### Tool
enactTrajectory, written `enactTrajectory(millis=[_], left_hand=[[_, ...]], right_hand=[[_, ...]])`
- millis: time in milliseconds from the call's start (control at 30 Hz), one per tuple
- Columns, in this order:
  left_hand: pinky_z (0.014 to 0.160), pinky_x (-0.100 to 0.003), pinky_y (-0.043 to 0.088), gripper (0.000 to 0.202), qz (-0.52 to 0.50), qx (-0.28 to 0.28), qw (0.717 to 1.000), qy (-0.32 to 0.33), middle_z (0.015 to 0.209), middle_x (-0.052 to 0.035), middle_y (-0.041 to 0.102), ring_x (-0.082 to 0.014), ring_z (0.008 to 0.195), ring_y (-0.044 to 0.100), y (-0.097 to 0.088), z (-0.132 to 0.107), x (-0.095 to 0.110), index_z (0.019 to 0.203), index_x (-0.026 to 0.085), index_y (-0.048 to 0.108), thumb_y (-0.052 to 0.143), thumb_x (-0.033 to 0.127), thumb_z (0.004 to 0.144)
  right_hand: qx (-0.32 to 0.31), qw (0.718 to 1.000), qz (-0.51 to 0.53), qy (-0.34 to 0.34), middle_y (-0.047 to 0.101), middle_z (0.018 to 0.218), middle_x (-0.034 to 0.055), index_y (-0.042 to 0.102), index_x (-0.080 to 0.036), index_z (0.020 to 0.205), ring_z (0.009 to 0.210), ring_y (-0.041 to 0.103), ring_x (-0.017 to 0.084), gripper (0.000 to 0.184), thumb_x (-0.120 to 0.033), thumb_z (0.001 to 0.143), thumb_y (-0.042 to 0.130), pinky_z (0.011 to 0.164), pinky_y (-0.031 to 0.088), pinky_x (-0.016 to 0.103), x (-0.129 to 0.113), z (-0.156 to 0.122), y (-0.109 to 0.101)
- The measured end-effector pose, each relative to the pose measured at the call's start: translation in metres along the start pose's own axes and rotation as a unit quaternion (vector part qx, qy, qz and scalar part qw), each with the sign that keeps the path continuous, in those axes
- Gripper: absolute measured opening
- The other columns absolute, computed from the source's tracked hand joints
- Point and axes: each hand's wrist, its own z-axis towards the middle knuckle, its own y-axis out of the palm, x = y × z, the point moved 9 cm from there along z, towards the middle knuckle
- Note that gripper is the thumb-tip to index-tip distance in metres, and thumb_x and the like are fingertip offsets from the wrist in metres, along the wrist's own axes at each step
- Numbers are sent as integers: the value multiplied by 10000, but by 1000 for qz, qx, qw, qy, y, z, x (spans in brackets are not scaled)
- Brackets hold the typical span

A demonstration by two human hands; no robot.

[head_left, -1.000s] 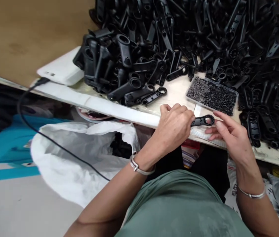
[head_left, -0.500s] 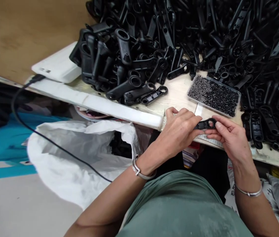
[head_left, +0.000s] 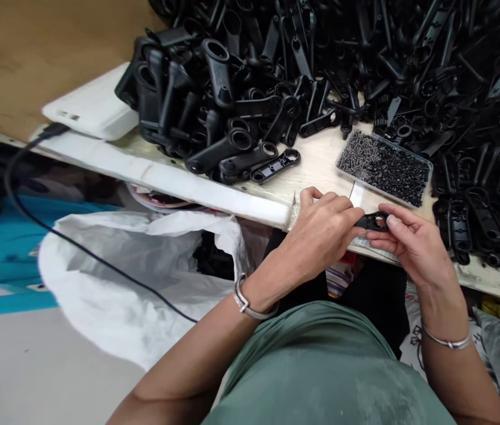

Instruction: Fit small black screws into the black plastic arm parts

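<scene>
Between my two hands is a black plastic arm-shaped part [head_left: 371, 221] with a round hole at its right end. My left hand [head_left: 323, 230] is closed on its left end, and the fingers cover that end. Thumb and fingers of my right hand [head_left: 413, 239] pinch the ring end. Just beyond the hands, a clear tray [head_left: 385, 168] holds small grey screws and tiny black pieces. A similar open-faced black part [head_left: 276, 165] lies on the table to the left of the tray.
Heaps of black plastic parts [head_left: 250, 71] cover the back of the table, with more stacked parts [head_left: 475, 221] at the right. A white box [head_left: 92, 109] with a black cable [head_left: 94, 254] stands at left. Below the table edge hangs an open white sack [head_left: 112, 283] with black parts inside.
Both hands stay at nearly the same spot on the black part; my left fingers have shifted slightly over its left end. The camera view has turned a little.
</scene>
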Motion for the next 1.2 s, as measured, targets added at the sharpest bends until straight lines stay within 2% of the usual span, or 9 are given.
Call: enactTrajectory(millis=[167,333,633,867,967,1200], left_hand=[[852,-392,312,186,-2,13,1000,12,933,-64,689,-217,871,621,-5,-1,6,1030,160,689,545,267,978],[805,-349,347,174,14,30,999,21,897,-72,674,-213,837,602,-7,-3,10,991,139,689,539,224,969],[814,-339,387,153,19,75,997,25,889,-63,671,-207,845,592,-6,-8,13,942,152,668,525,201,965],[806,-340,400,177,51,110,992,20,871,-67,659,-206,812,578,-6,-13,16,948,141,659,493,194,974],[821,-343,408,207,56,121,991,19,893,-73,664,-205,818,579,-5,-15,17,995,131,659,469,213,988],[817,-339,411,232,61,145,987,14,862,-73,648,-203,808,567,-7,-18,16,964,138,657,433,189,993]], right_hand=[[18,1000,13,20,758,805,69,713,-145,1019,707,758,217,472,-335,630,900,656,648,282,4,-2,0],[52,997,54,-9,746,782,27,733,-159,919,685,752,190,389,-324,613,908,651,647,259,7,-5,1],[112,991,59,-42,732,827,27,717,-151,871,631,719,139,343,-353,647,881,688,650,289,9,-10,1],[129,986,89,-58,713,797,1,694,-161,783,612,684,103,300,-340,633,884,692,641,274,8,-12,9],[131,986,85,-59,719,848,9,695,-166,795,633,672,93,284,-338,651,869,686,630,259,10,-12,10],[122,987,72,-72,710,896,-4,674,-192,857,671,642,66,243,-377,752,792,708,600,229,16,-11,15]])
